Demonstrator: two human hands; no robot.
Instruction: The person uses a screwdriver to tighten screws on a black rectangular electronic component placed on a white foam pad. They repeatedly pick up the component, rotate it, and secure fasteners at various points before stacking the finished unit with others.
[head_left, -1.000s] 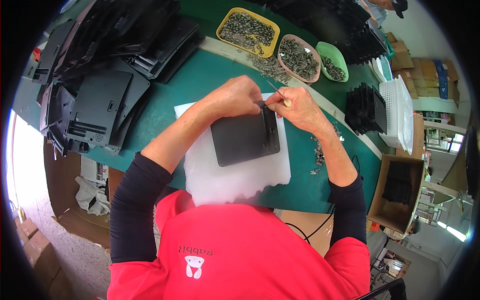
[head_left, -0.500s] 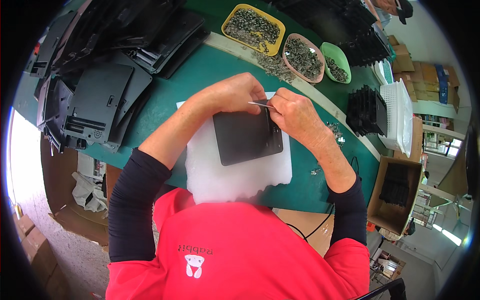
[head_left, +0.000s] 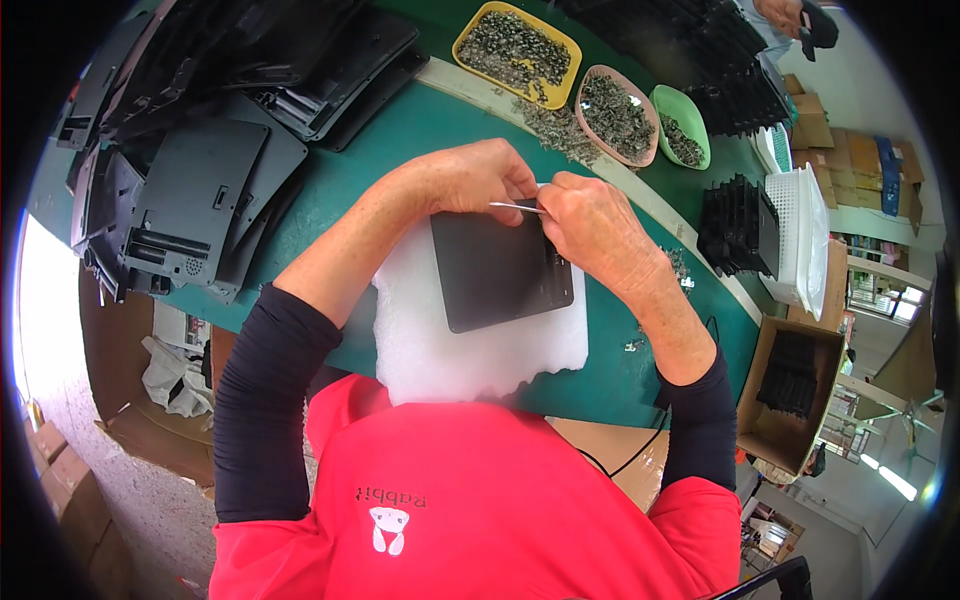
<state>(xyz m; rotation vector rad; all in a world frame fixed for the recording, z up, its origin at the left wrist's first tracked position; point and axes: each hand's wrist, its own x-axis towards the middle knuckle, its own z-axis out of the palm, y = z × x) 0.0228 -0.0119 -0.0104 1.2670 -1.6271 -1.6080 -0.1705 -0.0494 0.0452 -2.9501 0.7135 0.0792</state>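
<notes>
A flat black plastic panel (head_left: 500,275) with rounded corners lies on a white foam sheet (head_left: 440,365). Over the panel's far edge, my left hand (head_left: 485,180) has its fingers curled inward; whatever they pinch is hidden. My right hand (head_left: 598,222) is closed at the far right part of the panel. From its fingertips a thin, pale metal tool (head_left: 507,206) points left, reaching under my left fingers. The tool is too slim to tell its exact kind. Both hands nearly touch each other.
Black plastic housings (head_left: 195,200) are stacked on the left of the green table (head_left: 350,180). A yellow tray (head_left: 460,45), a pink tray (head_left: 655,150) and a green tray (head_left: 705,150) hold small metal parts at the back. Cardboard box (head_left: 820,440) stands right; another person's hand (head_left: 780,14) shows far right.
My hands stay at the panel's far edge with the thin tool, shifting only slightly. The view has moved a little, and more of the other person shows at the far right.
</notes>
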